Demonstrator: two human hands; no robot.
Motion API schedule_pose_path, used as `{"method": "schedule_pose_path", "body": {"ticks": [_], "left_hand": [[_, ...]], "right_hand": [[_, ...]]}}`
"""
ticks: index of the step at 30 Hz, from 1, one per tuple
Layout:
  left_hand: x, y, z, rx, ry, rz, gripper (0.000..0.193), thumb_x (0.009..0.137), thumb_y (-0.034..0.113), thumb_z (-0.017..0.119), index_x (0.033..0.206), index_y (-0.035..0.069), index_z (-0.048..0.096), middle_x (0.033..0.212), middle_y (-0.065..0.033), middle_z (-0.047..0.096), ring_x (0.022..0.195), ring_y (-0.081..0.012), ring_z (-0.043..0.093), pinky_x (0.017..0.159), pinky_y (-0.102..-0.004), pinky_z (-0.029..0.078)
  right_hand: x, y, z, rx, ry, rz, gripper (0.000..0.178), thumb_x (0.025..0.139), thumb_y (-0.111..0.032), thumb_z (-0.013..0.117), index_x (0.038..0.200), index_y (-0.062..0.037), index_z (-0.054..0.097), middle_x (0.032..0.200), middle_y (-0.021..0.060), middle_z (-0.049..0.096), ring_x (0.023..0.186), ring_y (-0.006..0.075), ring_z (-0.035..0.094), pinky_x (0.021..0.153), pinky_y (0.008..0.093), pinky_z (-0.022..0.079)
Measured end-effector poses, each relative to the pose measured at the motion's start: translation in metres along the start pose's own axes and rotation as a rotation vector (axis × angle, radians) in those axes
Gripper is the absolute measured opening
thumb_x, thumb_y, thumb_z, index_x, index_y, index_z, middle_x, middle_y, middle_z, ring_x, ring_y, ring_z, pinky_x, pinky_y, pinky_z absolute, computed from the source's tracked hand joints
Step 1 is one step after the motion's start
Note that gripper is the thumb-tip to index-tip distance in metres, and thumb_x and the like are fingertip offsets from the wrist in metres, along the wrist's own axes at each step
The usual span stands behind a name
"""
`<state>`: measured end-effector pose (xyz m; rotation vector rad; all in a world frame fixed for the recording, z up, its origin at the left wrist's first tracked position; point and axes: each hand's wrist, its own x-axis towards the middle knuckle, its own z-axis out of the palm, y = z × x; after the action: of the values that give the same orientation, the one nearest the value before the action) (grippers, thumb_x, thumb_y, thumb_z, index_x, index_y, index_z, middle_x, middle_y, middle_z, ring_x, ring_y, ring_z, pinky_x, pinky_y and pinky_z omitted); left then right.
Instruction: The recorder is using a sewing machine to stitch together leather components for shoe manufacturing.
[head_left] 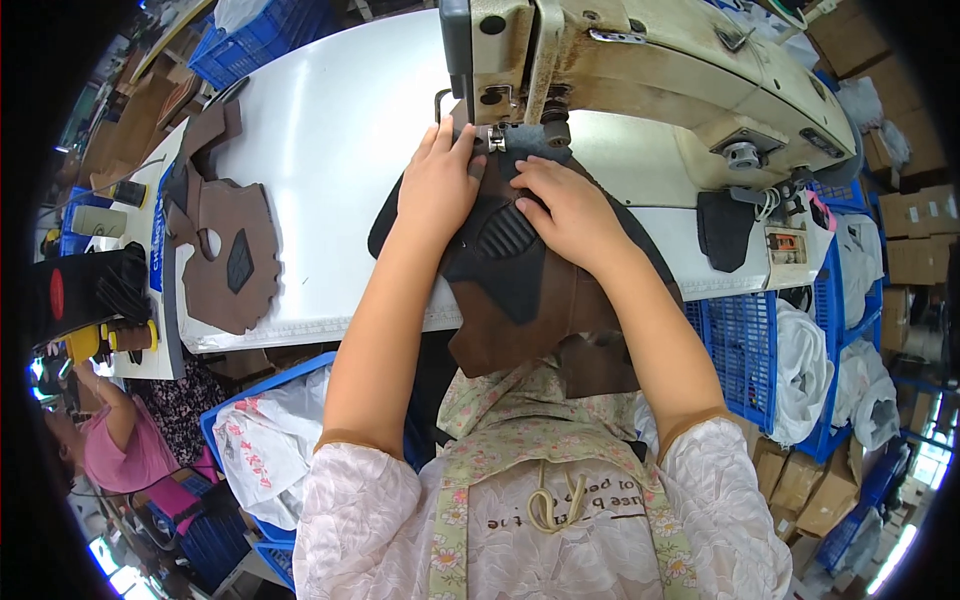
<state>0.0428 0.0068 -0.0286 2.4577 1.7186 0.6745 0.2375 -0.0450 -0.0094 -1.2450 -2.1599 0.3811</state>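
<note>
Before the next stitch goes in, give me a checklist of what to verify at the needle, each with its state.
1. Left hand flat on the dark brown leather shoe-upper piece: ok.
2. Right hand pressing the black ribbed panel down: ok.
3. Fingertips clear of the needle under the metal presser foot: not ok, the left fingertips sit right beside it.
4. Presser foot lowered onto the leather: cannot tell.
5. Leather's free end supported: not ok, it hangs over the white table edge toward the lap.
6. Stack of brown cut leather pieces apart from the work: ok.
</note>
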Motion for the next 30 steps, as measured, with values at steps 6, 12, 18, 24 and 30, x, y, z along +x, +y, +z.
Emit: {"method": "schedule_pose_path", "body": {"ticks": [6,12,18,24,30], "left_hand": [[0.014,-0.004,0.001,-0.003,-0.028,-0.032,0.045,0.091,0.027,0.060,0.132,0.007,0.055,0.142,-0.0202,0.047,0.132,-0.0360,0.044,0.106,-0.0430,0.041],[0.024,-0.004,0.002,-0.008,-0.087,-0.065,0.045,0.091,0.027,0.059,0.132,0.008,0.055,0.143,-0.0204,0.046,0.133,-0.0361,0.044,0.107,-0.0436,0.040],[0.032,-0.010,0.007,0.026,-0.091,-0.059,0.045,0.091,0.026,0.059,0.133,0.009,0.055,0.144,-0.0213,0.045,0.132,-0.0368,0.045,0.107,-0.0443,0.040],[0.040,-0.011,0.007,0.006,-0.109,-0.073,0.043,0.091,0.026,0.059,0.131,0.008,0.057,0.143,-0.0216,0.046,0.131,-0.0371,0.046,0.106,-0.0445,0.041],[0.045,-0.018,0.014,-0.037,0.104,0.031,0.021,0.087,0.017,0.064,0.102,0.002,0.065,0.104,-0.0218,0.061,0.101,-0.0407,0.058,0.087,-0.0465,0.048]], "right_hand": [[0.003,-0.004,0.003,-0.232,0.031,-0.054,0.022,0.086,-0.013,0.063,0.107,-0.0059,0.061,0.123,0.0105,0.062,0.119,0.0308,0.054,0.102,0.0439,0.041],[0.008,0.003,0.002,-0.166,0.047,-0.037,0.025,0.086,-0.014,0.061,0.110,-0.0060,0.062,0.124,0.0104,0.062,0.113,0.0301,0.056,0.097,0.0443,0.043],[0.007,0.010,0.006,-0.236,0.060,-0.062,0.029,0.088,-0.015,0.059,0.115,-0.0065,0.063,0.120,0.0104,0.064,0.119,0.0294,0.056,0.099,0.0417,0.044],[0.011,0.016,0.009,-0.242,0.094,-0.072,0.029,0.089,-0.015,0.057,0.116,-0.0071,0.063,0.120,0.0108,0.065,0.119,0.0293,0.056,0.100,0.0417,0.044],[0.018,0.022,0.008,-0.221,0.080,-0.080,0.028,0.089,-0.009,0.057,0.116,-0.0050,0.061,0.120,0.0117,0.065,0.119,0.0291,0.057,0.101,0.0423,0.044]]}}
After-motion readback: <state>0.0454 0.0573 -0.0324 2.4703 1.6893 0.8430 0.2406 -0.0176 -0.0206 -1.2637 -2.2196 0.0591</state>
